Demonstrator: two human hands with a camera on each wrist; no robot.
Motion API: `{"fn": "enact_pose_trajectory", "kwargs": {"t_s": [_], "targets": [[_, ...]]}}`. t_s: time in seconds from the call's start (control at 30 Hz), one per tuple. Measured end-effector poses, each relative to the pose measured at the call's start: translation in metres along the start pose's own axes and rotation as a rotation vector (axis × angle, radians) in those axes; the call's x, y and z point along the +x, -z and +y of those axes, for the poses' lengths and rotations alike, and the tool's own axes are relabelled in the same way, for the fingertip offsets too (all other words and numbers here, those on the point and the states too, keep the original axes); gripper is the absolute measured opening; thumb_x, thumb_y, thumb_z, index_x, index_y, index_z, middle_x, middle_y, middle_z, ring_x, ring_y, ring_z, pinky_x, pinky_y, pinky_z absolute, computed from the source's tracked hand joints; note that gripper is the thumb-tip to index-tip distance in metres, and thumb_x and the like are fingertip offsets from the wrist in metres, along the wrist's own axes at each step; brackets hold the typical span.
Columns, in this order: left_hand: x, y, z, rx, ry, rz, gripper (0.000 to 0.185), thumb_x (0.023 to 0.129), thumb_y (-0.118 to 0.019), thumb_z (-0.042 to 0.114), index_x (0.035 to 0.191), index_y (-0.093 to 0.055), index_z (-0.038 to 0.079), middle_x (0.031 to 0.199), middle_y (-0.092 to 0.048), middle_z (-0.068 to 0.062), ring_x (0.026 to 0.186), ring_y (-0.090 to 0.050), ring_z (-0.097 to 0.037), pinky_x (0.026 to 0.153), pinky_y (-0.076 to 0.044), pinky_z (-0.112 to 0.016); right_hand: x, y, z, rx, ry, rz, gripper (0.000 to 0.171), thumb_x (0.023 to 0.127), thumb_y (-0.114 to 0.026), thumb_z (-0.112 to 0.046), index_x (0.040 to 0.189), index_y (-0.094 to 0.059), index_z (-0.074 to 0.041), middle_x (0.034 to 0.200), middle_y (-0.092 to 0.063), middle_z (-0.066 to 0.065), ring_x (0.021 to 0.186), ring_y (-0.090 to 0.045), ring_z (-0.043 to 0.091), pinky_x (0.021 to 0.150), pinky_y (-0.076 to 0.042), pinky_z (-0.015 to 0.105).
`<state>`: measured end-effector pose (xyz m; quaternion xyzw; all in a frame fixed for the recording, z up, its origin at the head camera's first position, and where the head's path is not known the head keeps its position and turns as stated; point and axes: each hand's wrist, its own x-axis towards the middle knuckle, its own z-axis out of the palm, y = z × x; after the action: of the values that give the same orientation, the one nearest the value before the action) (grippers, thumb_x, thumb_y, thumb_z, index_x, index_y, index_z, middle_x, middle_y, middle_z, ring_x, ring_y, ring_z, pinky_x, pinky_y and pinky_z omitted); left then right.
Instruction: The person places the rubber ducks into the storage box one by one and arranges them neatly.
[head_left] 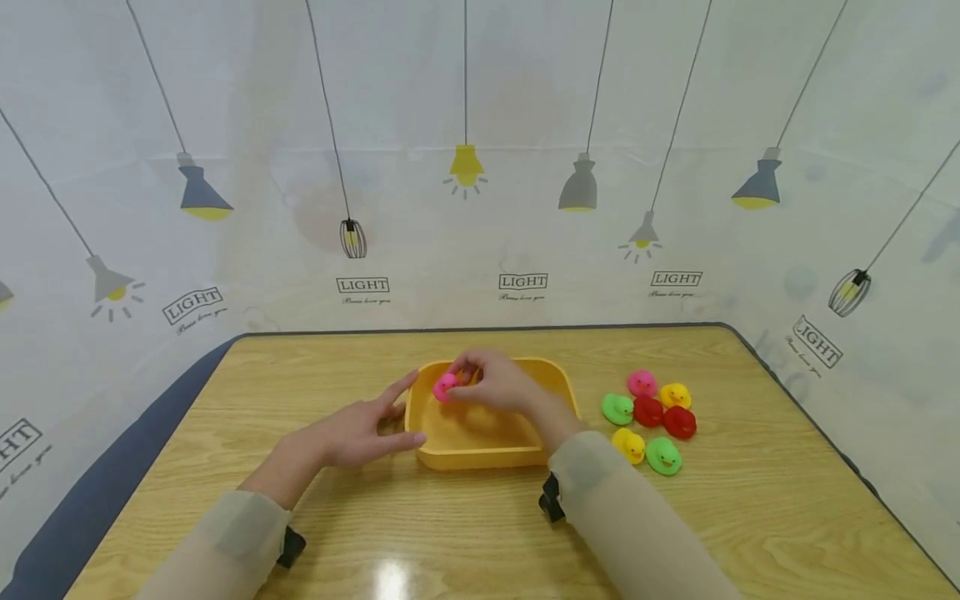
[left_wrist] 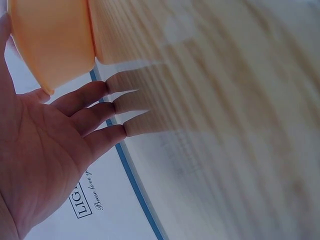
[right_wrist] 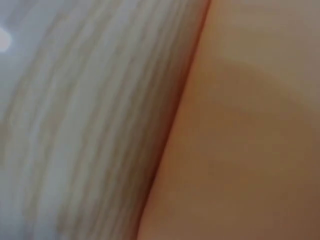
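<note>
Inside the yellow-orange plastic basin [head_left: 480, 457], near its left end, my right hand [head_left: 498, 382] pinches a pink rubber duck [head_left: 445, 387] between thumb and fingers. My left hand [head_left: 358, 432] is at the basin's left side, thumb and index finger spread along the rim. In the left wrist view, the left hand [left_wrist: 47, 135] has its fingers extended, with several fingertips on the wooden table [left_wrist: 210, 110] beside the basin [left_wrist: 55, 40]. The right wrist view shows only the basin's wall [right_wrist: 240, 140] and the tabletop [right_wrist: 90, 110]; the right hand is out of sight there.
Right of the basin lies a loose group of rubber ducks: a pink duck [head_left: 642, 383], two yellow, two green and two red, including a green duck [head_left: 663, 456] at the front. A pale curtain [head_left: 420, 250] printed with lamps stands around the table's edges.
</note>
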<state>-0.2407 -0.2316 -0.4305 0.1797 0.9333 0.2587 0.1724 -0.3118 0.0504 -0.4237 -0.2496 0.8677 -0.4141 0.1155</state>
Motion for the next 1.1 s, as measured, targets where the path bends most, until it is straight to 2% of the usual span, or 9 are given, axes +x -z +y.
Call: {"fn": "enact_pose_trajectory", "kwargs": {"t_s": [0.43,0.7,0.93,1.1], "targets": [[-0.001,-0.002,0.003,-0.003,-0.008,-0.007,0.102,0.100,-0.057,0.080,0.177,-0.001,0.042,0.169,-0.052,-0.010,0.158,-0.045,-0.048,0.127,-0.032,-0.074,0.001,-0.019,0.007,-0.071,-0.109,-0.109,0.031,0.095,-0.087,-0.041,0.115,-0.070,-0.023,0.096,-0.066,0.001,0.085,-0.061,0.019,0.076,-0.052,0.030],[0.001,-0.001,0.002,0.006,-0.010,0.002,0.103,0.100,-0.057,0.080,0.177,-0.001,0.042,0.169,-0.053,-0.007,0.158,-0.046,-0.047,0.128,-0.033,-0.073,0.000,-0.020,0.009,-0.097,-0.059,-0.128,0.025,0.101,-0.083,-0.028,0.119,-0.066,-0.025,0.096,-0.065,0.001,0.091,-0.061,0.019,0.085,-0.051,0.033],[0.001,-0.001,0.003,0.003,0.012,-0.006,0.102,0.100,-0.058,0.079,0.176,0.000,0.045,0.170,-0.051,-0.005,0.159,-0.043,-0.047,0.128,-0.031,-0.075,0.001,-0.021,0.010,-0.145,-0.042,-0.111,0.026,0.103,-0.080,-0.035,0.123,-0.065,-0.030,0.089,-0.061,-0.001,0.087,-0.059,0.017,0.085,-0.048,0.033],[0.001,0.000,0.004,0.001,0.005,-0.014,0.102,0.101,-0.057,0.079,0.177,0.000,0.042,0.171,-0.050,-0.007,0.158,-0.044,-0.049,0.127,-0.031,-0.076,0.002,-0.022,0.010,-0.148,-0.068,-0.104,0.027,0.103,-0.079,-0.037,0.124,-0.065,-0.031,0.093,-0.063,0.000,0.091,-0.060,0.018,0.090,-0.048,0.034]]}}
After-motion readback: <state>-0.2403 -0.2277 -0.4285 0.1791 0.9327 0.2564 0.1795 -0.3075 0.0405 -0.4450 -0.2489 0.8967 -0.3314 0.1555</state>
